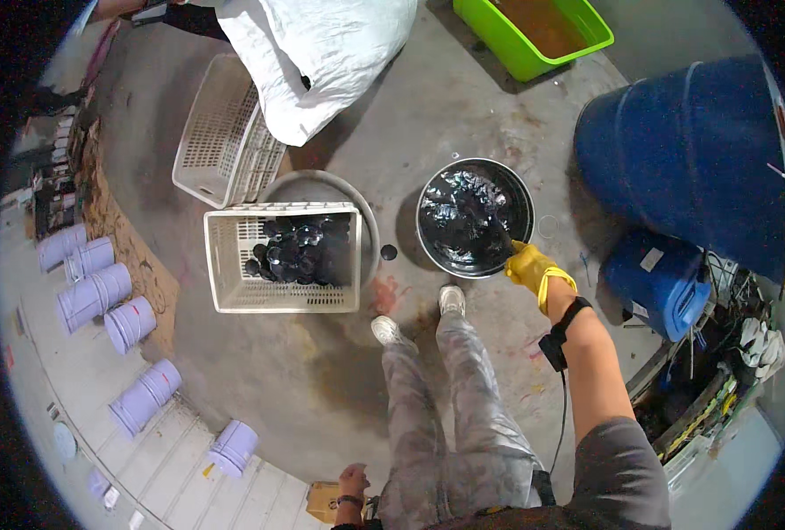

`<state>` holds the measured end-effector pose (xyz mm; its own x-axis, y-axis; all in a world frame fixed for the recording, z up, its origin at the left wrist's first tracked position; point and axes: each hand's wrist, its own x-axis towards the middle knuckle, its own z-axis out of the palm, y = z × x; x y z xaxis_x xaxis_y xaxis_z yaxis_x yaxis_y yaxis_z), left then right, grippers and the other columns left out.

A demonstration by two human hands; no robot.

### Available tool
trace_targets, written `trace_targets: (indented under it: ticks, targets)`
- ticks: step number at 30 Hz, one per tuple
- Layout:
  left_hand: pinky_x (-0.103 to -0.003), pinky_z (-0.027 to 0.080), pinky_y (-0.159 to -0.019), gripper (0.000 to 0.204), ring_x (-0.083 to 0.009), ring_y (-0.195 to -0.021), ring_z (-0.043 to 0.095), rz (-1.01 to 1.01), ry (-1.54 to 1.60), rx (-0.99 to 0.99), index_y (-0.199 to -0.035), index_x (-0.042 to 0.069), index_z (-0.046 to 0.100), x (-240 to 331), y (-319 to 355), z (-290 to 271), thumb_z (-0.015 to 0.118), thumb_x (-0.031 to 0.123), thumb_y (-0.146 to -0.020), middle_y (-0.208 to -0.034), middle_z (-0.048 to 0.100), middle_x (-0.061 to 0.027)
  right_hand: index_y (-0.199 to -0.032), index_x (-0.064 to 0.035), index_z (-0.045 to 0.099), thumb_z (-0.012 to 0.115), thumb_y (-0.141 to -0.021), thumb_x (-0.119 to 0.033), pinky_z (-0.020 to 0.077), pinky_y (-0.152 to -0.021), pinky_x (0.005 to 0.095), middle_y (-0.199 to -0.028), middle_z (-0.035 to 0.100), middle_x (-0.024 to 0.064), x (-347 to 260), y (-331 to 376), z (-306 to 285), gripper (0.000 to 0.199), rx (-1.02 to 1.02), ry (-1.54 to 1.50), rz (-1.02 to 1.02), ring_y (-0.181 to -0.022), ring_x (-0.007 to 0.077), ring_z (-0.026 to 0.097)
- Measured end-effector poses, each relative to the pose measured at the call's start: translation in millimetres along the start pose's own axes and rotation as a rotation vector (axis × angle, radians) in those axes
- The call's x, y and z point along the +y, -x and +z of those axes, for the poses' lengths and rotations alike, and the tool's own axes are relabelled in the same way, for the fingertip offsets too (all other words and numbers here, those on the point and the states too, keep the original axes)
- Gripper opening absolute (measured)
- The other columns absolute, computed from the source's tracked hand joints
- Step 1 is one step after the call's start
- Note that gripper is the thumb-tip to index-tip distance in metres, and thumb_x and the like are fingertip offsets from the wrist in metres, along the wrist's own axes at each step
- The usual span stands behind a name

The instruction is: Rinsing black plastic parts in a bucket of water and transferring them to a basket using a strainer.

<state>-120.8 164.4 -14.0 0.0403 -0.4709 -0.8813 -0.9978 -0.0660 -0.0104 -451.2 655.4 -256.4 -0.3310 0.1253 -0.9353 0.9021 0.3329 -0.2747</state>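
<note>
My right hand (534,269), in a yellow rubber glove, is closed at the near right rim of a round metal pot (528,196). It grips a dark stick-like tool (504,243) that slants into the pot; its lower end is hidden. Glossy black contents (467,216) fill the pot, with bright reflections on their wrinkled surface. My bare left hand (354,480) hangs low beside my left hip, with fingers loosely apart and nothing seen in it. Left of the pot, a white plastic crate (220,274) holds a heap of shiny black round pieces (300,250).
The crate rests over a round grey tub (371,221). More white crates (207,132) and a white sack (322,53) lie behind. A green bin (512,49) with brown liquid, a blue drum (675,150) and a blue jerrycan (653,281) stand right. Lilac buckets (92,296) line the left.
</note>
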Motion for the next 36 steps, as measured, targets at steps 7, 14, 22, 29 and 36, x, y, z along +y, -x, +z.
trace_targets:
  ticks: [7, 14, 22, 29, 36]
  targets:
    - [-0.027, 0.043, -0.043, 0.013, -0.0119, -0.046, 0.049, 0.121, -0.144, -0.052, -0.081, 0.004, 0.062, 2.1, -15.8, -4.6, 0.060, 0.015, -0.075, -0.055, 0.049, -0.0014, -0.102, -0.0111, 0.052, 0.048, -0.079, -0.001, 0.0339, -0.031, 0.0220, -0.061, 0.054, 0.0033, 32.0, -5.8, -0.6, 0.025, -0.311, -0.755, 0.229, -0.036, 0.0091, 0.043]
    - [-0.025, 0.042, -0.042, 0.014, -0.0118, -0.044, 0.049, 0.100, -0.080, 0.018, -0.083, 0.003, 0.061, 7.4, -3.4, -25.7, 0.058, 0.015, -0.077, -0.055, 0.051, -0.0021, -0.092, -0.0099, 0.050, 0.044, -0.079, -0.004, 0.0294, -0.026, 0.0258, -0.061, 0.053, 0.0046, 36.1, 59.1, 29.7, 0.016, -0.353, -1.080, 0.238, -0.031, 0.0122, 0.037]
    - [-0.027, 0.045, -0.043, 0.016, -0.0108, -0.047, 0.047, 0.171, -0.097, -0.049, -0.087, 0.004, 0.060, 26.3, 1.5, -37.3, 0.057, 0.017, -0.080, -0.058, 0.049, -0.0003, -0.098, -0.0117, 0.047, 0.047, -0.081, -0.006, 0.0307, -0.029, 0.0241, -0.059, 0.050, 0.0030, 44.3, 109.9, 44.6, 0.018, -0.354, -1.132, 0.051, -0.031, 0.0104, 0.037]
    - [-0.026, 0.042, -0.042, 0.014, -0.0119, -0.047, 0.049, 0.155, -0.035, -0.003, -0.083, 0.003, 0.062, 27.2, 6.9, -43.1, 0.057, 0.015, -0.078, -0.059, 0.051, -0.0019, -0.122, -0.0144, 0.039, 0.049, -0.080, -0.004, 0.0318, -0.029, 0.0238, -0.067, 0.053, 0.0062, 64.3, 144.2, 53.6, 0.044, -0.277, -1.136, 0.073, -0.033, 0.0116, 0.041]
    - [-0.026, 0.043, -0.042, 0.016, -0.0116, -0.048, 0.049, 0.251, -0.134, -0.052, -0.086, 0.004, 0.063, 5.1, -6.4, -55.0, 0.057, 0.014, -0.076, -0.060, 0.051, -0.0009, -0.127, -0.0203, 0.036, 0.050, -0.082, -0.006, 0.0327, -0.031, 0.0225, -0.062, 0.048, 0.0001, 66.4, 148.3, 54.6, 0.049, -0.278, -1.083, 0.010, -0.033, 0.0061, 0.037]
